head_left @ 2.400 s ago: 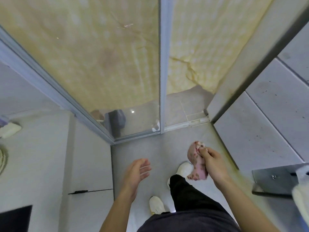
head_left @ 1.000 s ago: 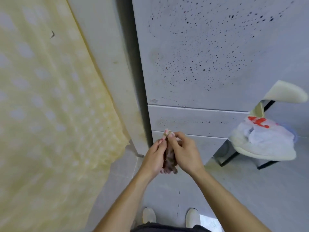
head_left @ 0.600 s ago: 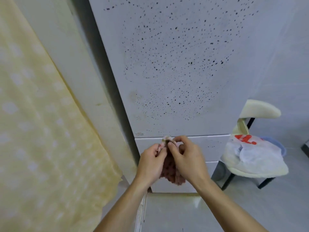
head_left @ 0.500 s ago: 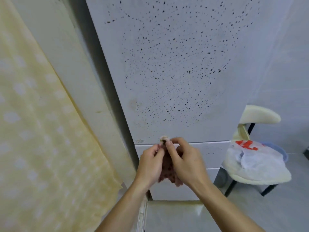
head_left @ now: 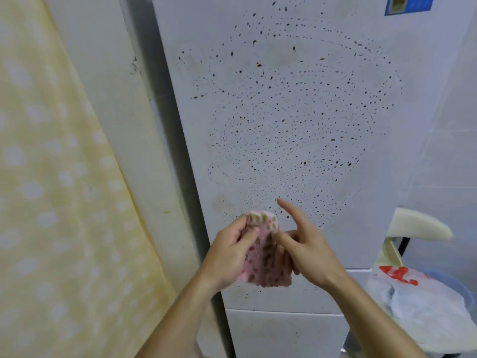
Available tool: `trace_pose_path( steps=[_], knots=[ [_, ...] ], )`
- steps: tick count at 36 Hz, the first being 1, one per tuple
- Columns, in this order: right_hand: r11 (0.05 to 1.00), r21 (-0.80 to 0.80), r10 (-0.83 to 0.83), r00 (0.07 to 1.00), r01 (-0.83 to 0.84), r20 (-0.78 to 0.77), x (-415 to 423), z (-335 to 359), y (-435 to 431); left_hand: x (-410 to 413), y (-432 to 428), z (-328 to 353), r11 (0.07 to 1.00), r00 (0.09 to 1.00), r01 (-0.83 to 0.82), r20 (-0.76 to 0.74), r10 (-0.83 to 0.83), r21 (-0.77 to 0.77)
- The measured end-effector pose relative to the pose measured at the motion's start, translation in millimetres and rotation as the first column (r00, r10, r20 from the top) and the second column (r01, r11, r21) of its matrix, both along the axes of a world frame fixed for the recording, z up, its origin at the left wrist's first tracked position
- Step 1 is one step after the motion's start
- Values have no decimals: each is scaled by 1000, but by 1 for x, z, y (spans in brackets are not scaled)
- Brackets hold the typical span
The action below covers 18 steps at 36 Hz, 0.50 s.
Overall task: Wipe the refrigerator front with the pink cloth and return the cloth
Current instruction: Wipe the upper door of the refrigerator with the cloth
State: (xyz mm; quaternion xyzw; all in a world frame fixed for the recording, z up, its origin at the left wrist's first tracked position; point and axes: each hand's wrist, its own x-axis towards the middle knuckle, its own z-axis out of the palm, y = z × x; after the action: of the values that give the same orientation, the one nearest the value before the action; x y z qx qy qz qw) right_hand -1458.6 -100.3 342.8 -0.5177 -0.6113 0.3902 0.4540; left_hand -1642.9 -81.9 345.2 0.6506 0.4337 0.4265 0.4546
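- The fridge [head_left: 284, 112] fills the middle; its white front has many small dark spots [head_left: 296, 140], thick in the middle of the top door; a blue sticker [head_left: 407, 3] sits at the front's top right corner.
- A yellow curtain [head_left: 51, 202] with pale dots hangs on the left; a strip of wall [head_left: 116, 125] stands between it and the fridge.
- Right of the fridge is a chair [head_left: 420, 224] with a cream back; a white bag [head_left: 426, 303] with red marks lies on its seat; a blue tub [head_left: 464, 290] peeks out behind the bag.
- The cloth [head_left: 263, 262] is pink with dark blotches; it is held up in front of the top door, near the door's bottom edge and toward its left side; I cannot tell if it touches the door; the hands and cloth hide some spots there.
- The left hand [head_left: 229, 254] pinches the cloth's top left part between thumb and fingers.
- The right hand [head_left: 312, 251] holds the cloth's right side, thumb on the front and lower fingers curled behind; its pointer finger sticks straight up, off the cloth.
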Motion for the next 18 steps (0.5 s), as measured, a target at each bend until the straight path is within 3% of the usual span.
trace_pose_path(
  steps=[4, 7, 12, 18],
  knots=[
    [972, -133, 194, 981, -193, -9, 5, 17, 12, -17, 12, 11, 997, 995, 41, -97, -35, 62],
    [987, -121, 112, 993, -108, 25, 0, 20, 20, -27, 21, 18, 990, 993, -22, -111, 37, 137],
    [979, 123, -170, 985, 164, 40, -29, 26, 30, -32, 36, 30, 947, 975, -156, -109, 193, 282],
    [899, 336, -255, 960, 281, -119, -59, 57, 48, -37, 59, 66, 885, 956, -248, -51, 290, 394]
  ],
)
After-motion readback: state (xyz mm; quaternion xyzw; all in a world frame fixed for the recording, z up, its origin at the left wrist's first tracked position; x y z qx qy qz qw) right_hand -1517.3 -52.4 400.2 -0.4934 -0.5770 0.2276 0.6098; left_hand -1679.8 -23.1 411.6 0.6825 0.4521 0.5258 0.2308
